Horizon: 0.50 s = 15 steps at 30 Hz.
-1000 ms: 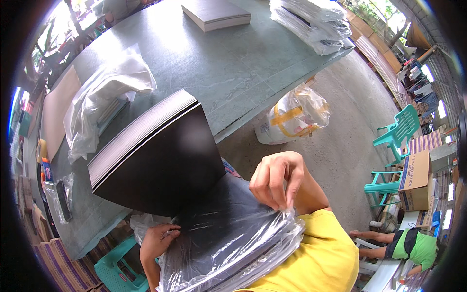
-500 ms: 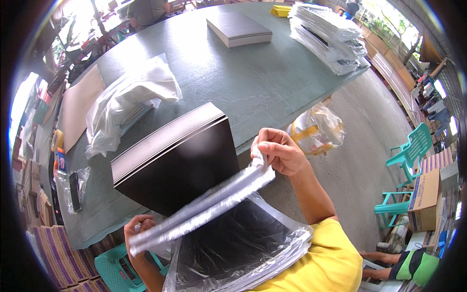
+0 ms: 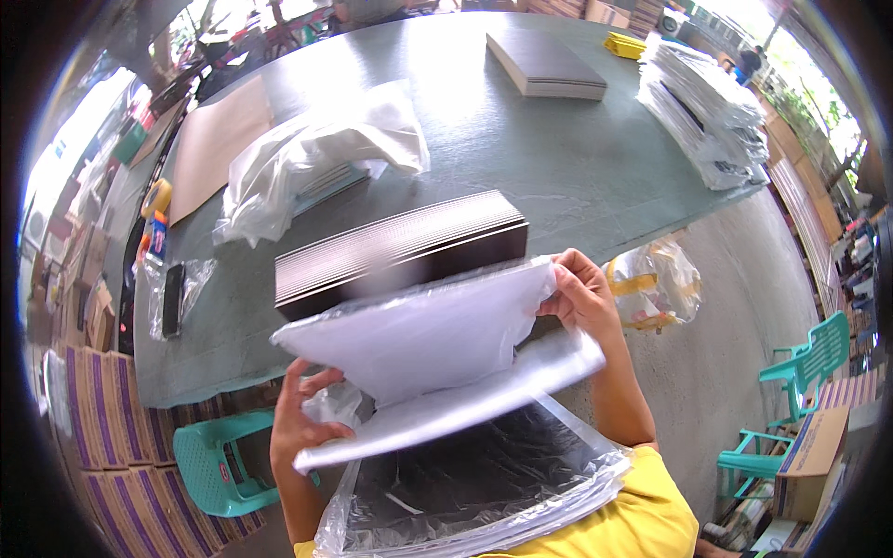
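Stacked cartons [image 3: 116,409] and a green stool [image 3: 228,460] stand by a grey-green table [image 3: 465,149] in a bright workshop, where a worker in a yellow shirt [image 3: 642,507] holds white sheets [image 3: 437,330] in mid-air near the table's edge. Spread into two leaves and blurred, the sheets hang between both hands, above a wrapped pack [image 3: 465,474], dark under clear film, that lies against the shirt. The right hand [image 3: 586,298] pinches the upper leaf's right corner between thumb and fingertips. At the other end, the left hand [image 3: 302,409] has thumb and fingers parted beside clear plastic; whether they close on anything cannot be told. Just beyond the sheets, a black-faced stack [image 3: 400,246] with pale, layered edges sits at the near side of the table, loose plastic [image 3: 326,158] behind it and a dark block [image 3: 549,65] farther off. Opening out the sheets appears to be the step in hand; judging by their spread, the next move calls for a sure hold at the left end and level hands, keeping the thin leaves clear of the stack's corners.
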### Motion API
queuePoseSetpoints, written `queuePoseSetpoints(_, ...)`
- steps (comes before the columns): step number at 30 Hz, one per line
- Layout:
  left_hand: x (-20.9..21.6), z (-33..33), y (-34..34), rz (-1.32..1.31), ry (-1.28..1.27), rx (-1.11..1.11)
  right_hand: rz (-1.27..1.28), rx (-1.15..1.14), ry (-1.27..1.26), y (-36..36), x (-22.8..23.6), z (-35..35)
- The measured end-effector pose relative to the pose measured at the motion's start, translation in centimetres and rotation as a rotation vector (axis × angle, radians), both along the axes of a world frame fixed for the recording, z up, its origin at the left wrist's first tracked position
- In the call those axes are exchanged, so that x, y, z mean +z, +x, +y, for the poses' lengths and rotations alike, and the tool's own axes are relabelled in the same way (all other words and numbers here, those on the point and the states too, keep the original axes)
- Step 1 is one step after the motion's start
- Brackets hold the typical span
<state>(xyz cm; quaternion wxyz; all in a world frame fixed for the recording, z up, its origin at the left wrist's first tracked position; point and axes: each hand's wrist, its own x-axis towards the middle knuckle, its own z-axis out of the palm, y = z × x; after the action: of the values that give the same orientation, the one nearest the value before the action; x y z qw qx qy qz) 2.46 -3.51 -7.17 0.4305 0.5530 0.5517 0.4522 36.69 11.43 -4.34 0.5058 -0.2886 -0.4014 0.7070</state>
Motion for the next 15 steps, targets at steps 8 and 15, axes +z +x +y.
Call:
queuePoseSetpoints(8,0.0,-0.3,-0.9,0.075,0.064,-0.094,0.118,0.058,-0.054,0.3,0.0,-0.7)
queuePoseSetpoints(15,1.8,-1.3,-2.7,-0.213,-0.059,-0.301,0.086,0.778,0.136,2.5,-0.5,-2.3)
